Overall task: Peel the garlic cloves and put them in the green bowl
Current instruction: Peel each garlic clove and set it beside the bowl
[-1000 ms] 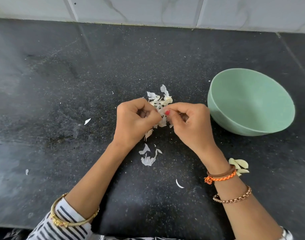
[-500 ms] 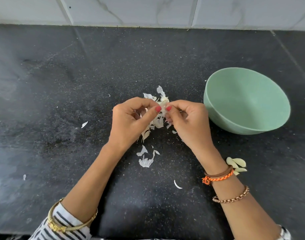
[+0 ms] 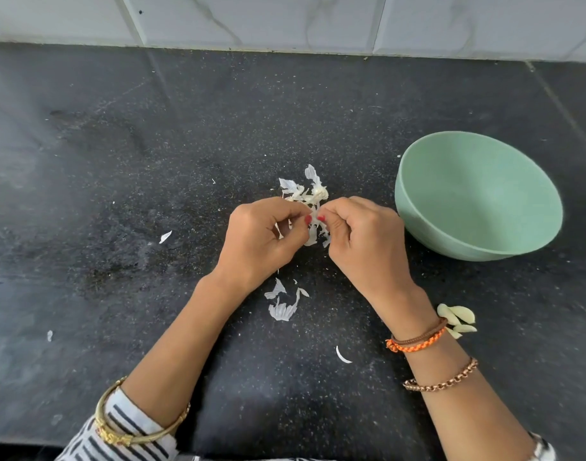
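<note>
My left hand (image 3: 260,239) and my right hand (image 3: 363,239) meet above the middle of the black counter. Both pinch a small garlic clove (image 3: 315,224) between thumbs and fingertips, with papery skin hanging from it. The clove itself is mostly hidden by my fingers. A pile of white garlic skins (image 3: 306,191) lies just behind my hands. The green bowl (image 3: 477,194) stands to the right of my right hand, and its inside looks bare. Several pale garlic cloves (image 3: 459,319) lie on the counter beside my right wrist.
More peel scraps (image 3: 281,302) lie between my forearms, with single flakes at the left (image 3: 165,236) and near my right arm (image 3: 342,355). A white tiled wall (image 3: 285,21) bounds the counter at the back.
My hands stay together at the same spot. My thumbs have shifted slightly on the clove, and the view has tilted a little.
</note>
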### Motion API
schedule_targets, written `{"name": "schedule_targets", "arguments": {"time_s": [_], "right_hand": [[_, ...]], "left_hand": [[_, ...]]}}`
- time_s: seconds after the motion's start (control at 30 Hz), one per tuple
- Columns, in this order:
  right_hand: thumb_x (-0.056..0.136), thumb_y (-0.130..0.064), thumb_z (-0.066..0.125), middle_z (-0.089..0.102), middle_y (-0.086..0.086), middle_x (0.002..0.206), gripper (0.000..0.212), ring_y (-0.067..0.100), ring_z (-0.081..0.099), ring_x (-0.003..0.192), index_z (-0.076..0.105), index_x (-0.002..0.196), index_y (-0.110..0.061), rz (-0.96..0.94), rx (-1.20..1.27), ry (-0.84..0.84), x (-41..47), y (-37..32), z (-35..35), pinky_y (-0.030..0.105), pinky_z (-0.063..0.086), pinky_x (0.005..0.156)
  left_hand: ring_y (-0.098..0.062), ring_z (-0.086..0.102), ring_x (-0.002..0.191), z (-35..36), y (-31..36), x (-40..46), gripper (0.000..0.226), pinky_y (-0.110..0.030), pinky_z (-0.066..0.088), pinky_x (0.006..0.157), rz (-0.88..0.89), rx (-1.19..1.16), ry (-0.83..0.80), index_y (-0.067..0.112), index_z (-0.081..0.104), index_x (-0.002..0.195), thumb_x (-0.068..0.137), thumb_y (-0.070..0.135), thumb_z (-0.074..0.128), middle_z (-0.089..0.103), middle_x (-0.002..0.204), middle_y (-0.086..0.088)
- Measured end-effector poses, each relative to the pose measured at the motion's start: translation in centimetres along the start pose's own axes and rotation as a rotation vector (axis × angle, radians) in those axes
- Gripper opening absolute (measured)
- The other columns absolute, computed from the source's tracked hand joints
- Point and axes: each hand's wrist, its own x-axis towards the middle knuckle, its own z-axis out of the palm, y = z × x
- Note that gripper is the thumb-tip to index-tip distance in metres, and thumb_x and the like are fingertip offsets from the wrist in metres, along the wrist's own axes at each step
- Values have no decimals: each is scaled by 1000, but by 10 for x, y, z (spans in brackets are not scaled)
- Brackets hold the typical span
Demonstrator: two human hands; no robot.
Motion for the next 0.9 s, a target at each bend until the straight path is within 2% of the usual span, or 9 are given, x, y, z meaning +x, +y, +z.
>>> {"name": "schedule_targets", "arguments": {"time_s": [0.17,0.27,0.43,0.5,0.57,0.63,0.7,0.77,0.9], "right_hand": [[83,-16,45,63,4,64,27,21,56,52,68,74,-5,-62,1,26,-1,-4,2,19,33,50],[86,-15,47,67,3,68,26,18,60,56,70,77,-5,-31,78,56,0,-6,1,18,40,52],[89,-9,55,71,2,76,18,15,66,66,72,83,-7,134,251,51,3,0,-4,36,51,55],[89,-11,56,71,3,77,17,15,66,68,72,86,-6,151,267,43,3,-1,-3,38,52,57],[88,-12,56,71,3,78,17,16,66,69,72,87,-6,164,279,33,3,-2,-2,39,53,58],[87,-12,56,71,3,78,17,15,66,69,72,87,-6,170,274,29,2,-1,-2,39,54,58],[87,-13,56,71,2,78,17,15,66,69,72,88,-5,183,289,27,2,-1,-2,39,54,59],[87,-14,57,70,0,78,17,13,67,70,72,89,-5,202,307,27,2,-1,-1,39,55,60],[87,-13,58,68,-5,75,16,10,66,69,72,89,-6,253,342,23,1,-1,-1,37,56,62]], "left_hand": [[-4,43,54,2,-3,0,26,-3,32,54,16,49,60,4,70,71,77,19,49,58,59,3],[1,47,52,-1,-1,1,21,-5,33,52,-92,-119,59,16,70,76,75,22,50,58,60,14],[-1,46,52,-5,1,2,9,-19,36,46,-178,-290,57,30,65,79,77,33,57,61,61,12],[-14,53,60,-5,3,2,12,-34,42,49,-187,-315,33,29,67,83,77,37,61,66,70,2],[-26,55,61,-4,5,3,13,-39,45,51,-184,-323,2,27,67,83,76,39,65,67,75,-2],[-20,56,58,-4,5,4,10,-35,45,52,-174,-334,-37,27,67,81,76,36,70,67,72,4],[1,52,53,-5,5,5,9,-16,40,48,-200,-391,-76,23,65,80,77,30,71,64,63,17],[7,50,49,-5,5,6,5,-4,36,49,-242,-445,-101,19,64,81,78,24,62,61,58,22],[4,46,48,-3,5,5,7,-5,35,49,-239,-403,-131,22,61,76,80,27,56,58,56,22]]}}
